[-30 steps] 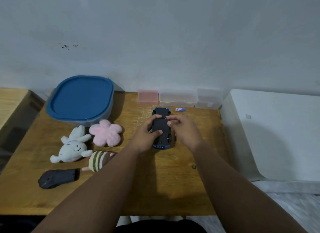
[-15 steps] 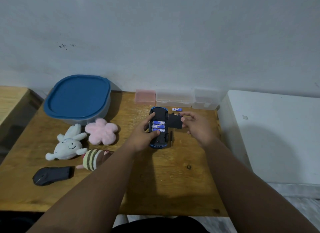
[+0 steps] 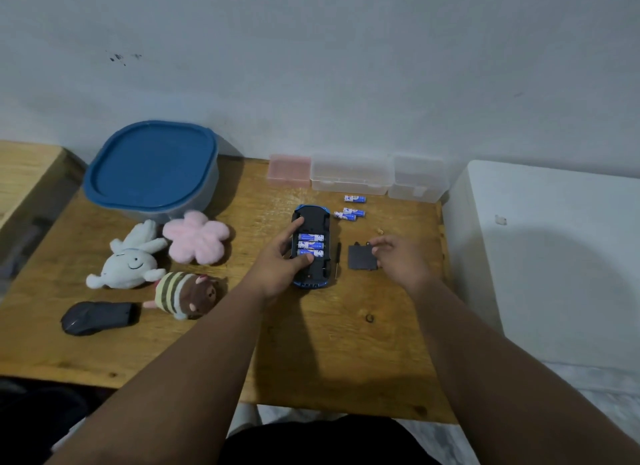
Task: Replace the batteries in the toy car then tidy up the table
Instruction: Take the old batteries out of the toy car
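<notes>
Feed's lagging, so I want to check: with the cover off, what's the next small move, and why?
Probably move the right hand from the cover, lying flat on the table, to the car and lift out one battery. Three batteries sit exposed in it, the left hand holds the car, and three loose batteries lie beside its far end.

You work in dim, cool, even light. Soft shadows fall to the right of the blue tub [image 3: 152, 167] and the pink plush flower [image 3: 197, 238]; a broad one darkens the bench [image 3: 346, 354] between your arms and the white unit [image 3: 554, 274]. Fine detail looks soft, and straight edges bow near the borders.
</notes>
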